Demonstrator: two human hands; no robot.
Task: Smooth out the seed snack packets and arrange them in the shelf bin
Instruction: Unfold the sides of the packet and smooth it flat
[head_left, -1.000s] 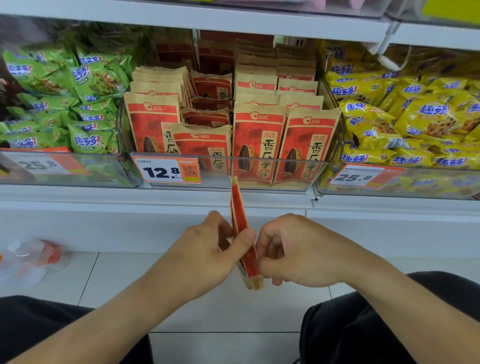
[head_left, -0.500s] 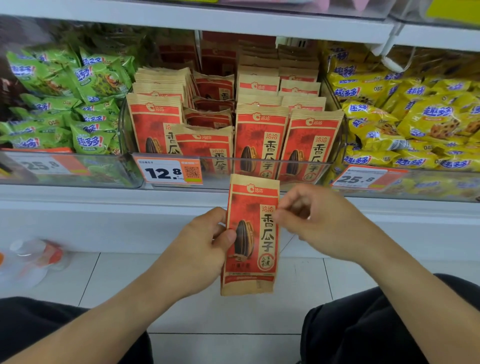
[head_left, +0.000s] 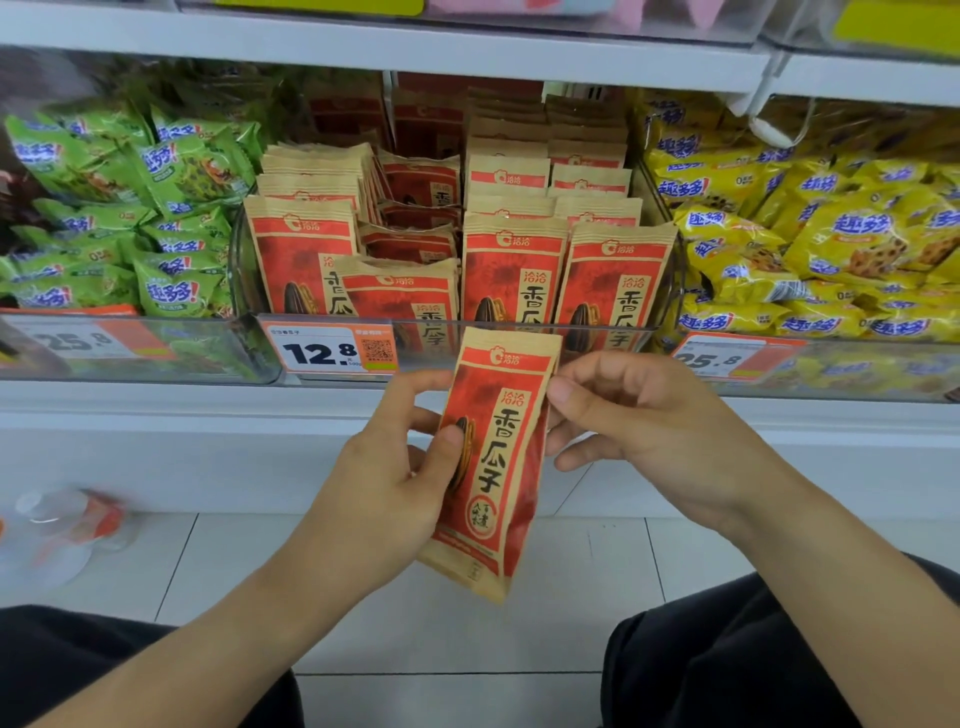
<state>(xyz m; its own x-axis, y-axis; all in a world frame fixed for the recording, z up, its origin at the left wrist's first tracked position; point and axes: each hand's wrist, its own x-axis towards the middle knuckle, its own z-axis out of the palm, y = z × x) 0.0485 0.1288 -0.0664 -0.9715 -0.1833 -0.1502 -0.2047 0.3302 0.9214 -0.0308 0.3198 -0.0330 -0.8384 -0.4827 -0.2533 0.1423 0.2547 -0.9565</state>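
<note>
Seed packet (head_left: 496, 462) now tilted; right hand (head_left: 631, 431) has reached its edge.

White shelf (head_left: 363, 410), pale tiled floor (head_left: 426, 639), green snack bags (head_left: 171, 171) left, yellow bags (head_left: 831, 234) right

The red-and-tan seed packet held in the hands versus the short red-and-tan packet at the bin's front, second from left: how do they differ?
The held red-and-tan seed packet is outside the clear shelf bin, gripped by the left hand, touched by the right hand, and tilted. The short front packet sits inside the bin, lower than its neighbours, partly hidden behind the bin's front wall. Both share the same printed design.
</note>
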